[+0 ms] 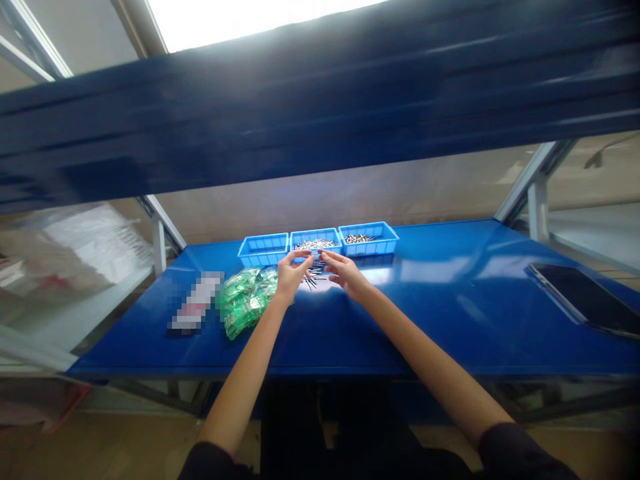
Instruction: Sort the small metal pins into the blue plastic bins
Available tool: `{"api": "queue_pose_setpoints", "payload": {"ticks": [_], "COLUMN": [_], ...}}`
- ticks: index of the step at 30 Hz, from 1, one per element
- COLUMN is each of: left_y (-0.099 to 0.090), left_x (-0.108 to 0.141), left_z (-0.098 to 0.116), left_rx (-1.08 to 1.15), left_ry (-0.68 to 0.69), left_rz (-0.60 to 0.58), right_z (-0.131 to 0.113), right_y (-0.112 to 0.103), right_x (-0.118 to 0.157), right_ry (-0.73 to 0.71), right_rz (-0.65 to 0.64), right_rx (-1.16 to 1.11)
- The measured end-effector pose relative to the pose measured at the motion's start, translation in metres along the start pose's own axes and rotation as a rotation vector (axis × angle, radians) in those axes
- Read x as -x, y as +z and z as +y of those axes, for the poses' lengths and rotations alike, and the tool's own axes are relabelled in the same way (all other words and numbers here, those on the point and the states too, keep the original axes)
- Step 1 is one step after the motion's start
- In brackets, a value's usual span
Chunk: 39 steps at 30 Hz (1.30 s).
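Observation:
Above the blue table, my left hand (292,273) and my right hand (346,274) meet near their fingertips, just in front of the middle blue bin (316,235). Both hands have thumb and forefinger brought together; whatever they hold is too small to make out. Beneath and between them lies a loose pile of thin metal screw-like pieces (313,275). Many silvery pieces (315,245) fill the middle bin. Darker small pieces (356,238) lie in the right blue bin (381,248). Left of my left hand is a heap of green plastic packets (245,303).
The left blue bin (263,258) stands beside the middle one. A blurred-out flat object (197,303) lies on the table (450,320) at left, and a dark tablet-like device (587,299) at right. A blue shelf beam (320,113) crosses overhead between metal posts.

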<state>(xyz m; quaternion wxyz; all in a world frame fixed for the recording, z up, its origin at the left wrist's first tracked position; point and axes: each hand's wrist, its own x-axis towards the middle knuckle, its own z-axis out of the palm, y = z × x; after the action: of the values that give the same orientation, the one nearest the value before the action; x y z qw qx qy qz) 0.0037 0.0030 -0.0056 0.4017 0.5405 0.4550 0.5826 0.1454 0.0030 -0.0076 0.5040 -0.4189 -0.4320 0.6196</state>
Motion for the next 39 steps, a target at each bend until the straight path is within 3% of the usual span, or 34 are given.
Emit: {"api": "queue_pose_setpoints", "payload": {"ticks": [9,16,20,26,28,35,39], "left_y": [0.001,0.000,0.000,0.004,0.003,-0.006,-0.005], "left_x": [0.000,-0.003,-0.003,0.001,0.000,-0.009,-0.008], "left_z": [0.002,-0.001,-0.002,-0.007,-0.008,-0.007,-0.005], "left_rx": [0.020,0.045,0.013,-0.123,-0.092,-0.052,-0.067], "left_ry": [-0.002,-0.038,-0.019,0.002,0.004,0.077,0.040], "left_rz": [0.012,0.053,0.044,-0.109,-0.074,0.224,0.252], "right_z": [0.004,0.004,0.002,0.002,0.003,0.010,0.006], "right_y": [-0.001,0.003,0.000,-0.008,-0.010,-0.020,-0.021], "right_x": [-0.001,0.005,0.002,-0.006,-0.007,-0.013,-0.013], "right_ry": [-0.035,-0.100,-0.147,-0.182,-0.211,-0.277,-0.243], "right_rz": [0.035,-0.082,0.021,0.144,0.159,0.213,0.257], "right_rx": [0.072,0.266,0.225,0.161,0.204,0.487,0.480]}}
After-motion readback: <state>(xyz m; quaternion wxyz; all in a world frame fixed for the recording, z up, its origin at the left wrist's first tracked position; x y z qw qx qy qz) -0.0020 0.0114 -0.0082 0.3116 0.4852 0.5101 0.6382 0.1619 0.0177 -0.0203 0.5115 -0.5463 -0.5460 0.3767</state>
